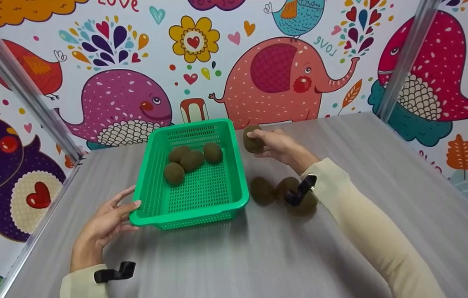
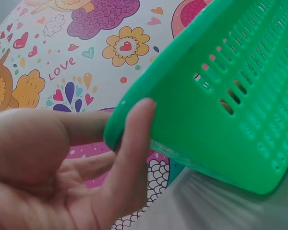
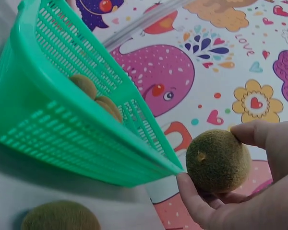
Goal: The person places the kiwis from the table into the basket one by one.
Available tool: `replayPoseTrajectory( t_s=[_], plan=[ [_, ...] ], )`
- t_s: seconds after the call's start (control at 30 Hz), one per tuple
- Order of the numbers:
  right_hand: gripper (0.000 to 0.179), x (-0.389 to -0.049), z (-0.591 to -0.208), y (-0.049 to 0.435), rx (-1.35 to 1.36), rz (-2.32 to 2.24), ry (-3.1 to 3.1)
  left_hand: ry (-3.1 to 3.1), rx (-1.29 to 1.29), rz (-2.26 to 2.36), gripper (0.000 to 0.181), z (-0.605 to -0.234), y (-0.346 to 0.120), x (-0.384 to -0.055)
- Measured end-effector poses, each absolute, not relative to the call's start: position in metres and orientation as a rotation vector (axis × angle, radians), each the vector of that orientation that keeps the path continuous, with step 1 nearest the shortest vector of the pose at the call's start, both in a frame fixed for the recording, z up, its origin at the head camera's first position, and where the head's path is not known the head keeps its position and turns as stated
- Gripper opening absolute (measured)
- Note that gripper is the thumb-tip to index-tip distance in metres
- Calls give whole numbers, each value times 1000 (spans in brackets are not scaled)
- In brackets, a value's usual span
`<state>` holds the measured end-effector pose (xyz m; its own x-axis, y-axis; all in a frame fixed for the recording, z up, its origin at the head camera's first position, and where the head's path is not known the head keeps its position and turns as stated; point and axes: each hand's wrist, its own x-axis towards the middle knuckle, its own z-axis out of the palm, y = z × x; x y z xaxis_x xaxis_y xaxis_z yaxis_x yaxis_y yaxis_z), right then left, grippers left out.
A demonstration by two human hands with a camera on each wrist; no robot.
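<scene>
A green plastic basket point(image 1: 200, 216) with slotted walls stands on the table, several brown kiwis point(image 1: 192, 160) lying together toward its far end. My left hand point(image 1: 103, 221) pinches the basket's rim at the near left corner, thumb on one side and fingers on the other, as the left wrist view shows. Just off the basket's right side, my right hand point(image 1: 279, 145) holds one kiwi point(image 3: 218, 160) between thumb and fingers. Below that hand, more kiwis point(image 1: 263, 191) sit on the table right of the basket, partly hidden by the right wrist's black camera mount point(image 1: 301, 190).
The grey table point(image 1: 200, 265) extends around the basket. Behind it rises a wall point(image 1: 200, 95) printed with cartoon animals, and metal posts point(image 1: 407, 58) stand at the left and right corners.
</scene>
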<state>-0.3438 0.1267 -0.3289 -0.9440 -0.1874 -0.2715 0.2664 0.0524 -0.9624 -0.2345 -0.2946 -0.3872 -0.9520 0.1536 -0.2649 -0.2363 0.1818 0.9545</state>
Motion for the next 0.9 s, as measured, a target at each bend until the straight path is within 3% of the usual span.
replayPoseTrajectory(
  t_s=[0.63, 0.9],
  plan=[
    [57, -343, -320, 89, -71, -1871, 2103, 2178, -100, 1846, 73, -388, -294, -233],
    [46, -344, -317, 75, -123, -1914, 2042, 2160, -82, 1854, 74, -387, -294, -234]
  ],
)
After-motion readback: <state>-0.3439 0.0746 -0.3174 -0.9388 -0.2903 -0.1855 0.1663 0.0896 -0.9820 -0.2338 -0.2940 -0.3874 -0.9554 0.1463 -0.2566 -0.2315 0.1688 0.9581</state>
